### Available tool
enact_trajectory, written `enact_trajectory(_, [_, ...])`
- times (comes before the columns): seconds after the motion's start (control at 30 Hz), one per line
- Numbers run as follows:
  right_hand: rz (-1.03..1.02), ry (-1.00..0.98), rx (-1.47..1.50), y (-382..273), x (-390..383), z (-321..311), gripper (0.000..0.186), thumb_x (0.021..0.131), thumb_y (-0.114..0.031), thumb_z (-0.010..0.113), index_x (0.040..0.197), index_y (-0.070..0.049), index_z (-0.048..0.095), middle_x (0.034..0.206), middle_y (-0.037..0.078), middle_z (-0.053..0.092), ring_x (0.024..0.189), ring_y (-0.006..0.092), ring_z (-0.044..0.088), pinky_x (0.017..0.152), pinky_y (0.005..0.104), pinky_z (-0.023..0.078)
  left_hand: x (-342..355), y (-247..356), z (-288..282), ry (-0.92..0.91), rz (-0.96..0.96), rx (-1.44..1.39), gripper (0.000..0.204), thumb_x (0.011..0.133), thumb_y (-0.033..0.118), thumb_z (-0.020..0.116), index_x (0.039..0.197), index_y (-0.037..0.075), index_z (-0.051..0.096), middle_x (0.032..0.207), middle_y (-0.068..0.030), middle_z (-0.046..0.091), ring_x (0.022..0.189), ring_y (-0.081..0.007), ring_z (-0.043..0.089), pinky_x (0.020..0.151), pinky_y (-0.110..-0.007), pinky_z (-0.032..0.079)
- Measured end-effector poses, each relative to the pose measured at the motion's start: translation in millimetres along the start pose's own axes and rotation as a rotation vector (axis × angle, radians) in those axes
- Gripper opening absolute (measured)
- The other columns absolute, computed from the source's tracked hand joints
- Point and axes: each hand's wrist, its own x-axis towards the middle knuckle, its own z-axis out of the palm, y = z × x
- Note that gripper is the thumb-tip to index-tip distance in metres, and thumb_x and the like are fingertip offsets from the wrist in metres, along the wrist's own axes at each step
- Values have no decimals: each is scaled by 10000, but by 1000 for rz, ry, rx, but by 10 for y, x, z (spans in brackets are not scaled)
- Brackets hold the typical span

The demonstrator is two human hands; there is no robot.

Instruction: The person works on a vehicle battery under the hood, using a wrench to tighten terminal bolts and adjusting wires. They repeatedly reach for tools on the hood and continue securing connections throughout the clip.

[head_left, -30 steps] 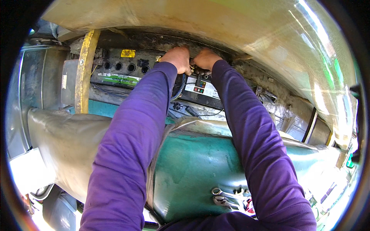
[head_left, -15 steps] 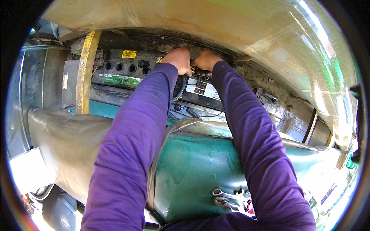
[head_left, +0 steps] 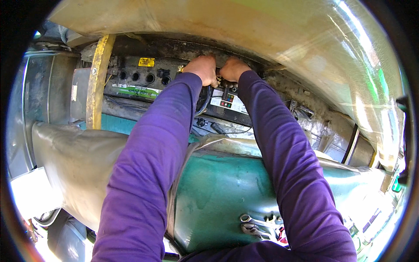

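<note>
- The dark battery [head_left: 131, 65] sits just right of the yellow bar [head_left: 97, 87], showing its row of round holes.
- Farther right of that bar, the left hand [head_left: 201, 70] has its fingers curled down beside a brass-coloured fitting [head_left: 180, 69]; from here I can't tell what it grips.
- The right hand [head_left: 233, 69], farthest from the bar, bends inward, fingertips hidden; its opening and hold I can't make out.
- Wrenches [head_left: 257, 222] lie well below and right of the bar, on a green surface [head_left: 222, 187].
</note>
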Motion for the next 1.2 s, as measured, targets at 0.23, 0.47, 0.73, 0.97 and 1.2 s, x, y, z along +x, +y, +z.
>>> enact_trajectory(0.23, [-9, -71, -40, -29, -24, -52, 577, 861, -395, 597, 1253, 18, 693, 1375, 256, 618, 1261, 399, 615, 1069, 449, 490, -6, -1, 15, 23, -11, -21, 646, 645, 307, 924, 1093, -99, 696, 1138, -311, 700, 1090, -427, 684, 976, -469, 539])
enact_trajectory(0.47, [17, -70, -7, -33, -98, -87, 565, 877, -385, 577, 1264, 10, 692, 1375, 261, 617, 1273, 396, 609, 1079, 453, 482, -3, -2, 8, 14, -9, -19, 694, 658, 307, 919, 1161, -98, 666, 1189, -310, 686, 1114, -435, 673, 981, -475, 537])
enact_trajectory(0.73, [3, -97, 68, 63, 39, -12, 610, 854, -421, 603, 1271, 17, 685, 1372, 273, 614, 1281, 394, 605, 1076, 452, 481, -23, 25, -34, -17, -8, 11, 668, 664, 310, 913, 1144, -93, 682, 1186, -300, 691, 1108, -419, 681, 975, -467, 542])
enact_trajectory(0.97, [33, -97, 1, 14, 0, -12, 574, 844, -405, 631, 1240, 3, 707, 1356, 266, 628, 1248, 396, 627, 1047, 447, 503, -40, 61, -43, -3, -32, -4, 650, 654, 257, 927, 1157, -77, 686, 1190, -290, 696, 1119, -408, 687, 976, -458, 553])
enact_trajectory(1.2, [33, -77, 42, -18, -17, -58, 530, 867, -363, 612, 1245, -3, 706, 1369, 266, 619, 1263, 397, 618, 1053, 457, 502, -24, 39, -32, -18, -31, 5, 632, 660, 306, 916, 1110, -84, 704, 1160, -288, 704, 1091, -419, 689, 957, -465, 551])
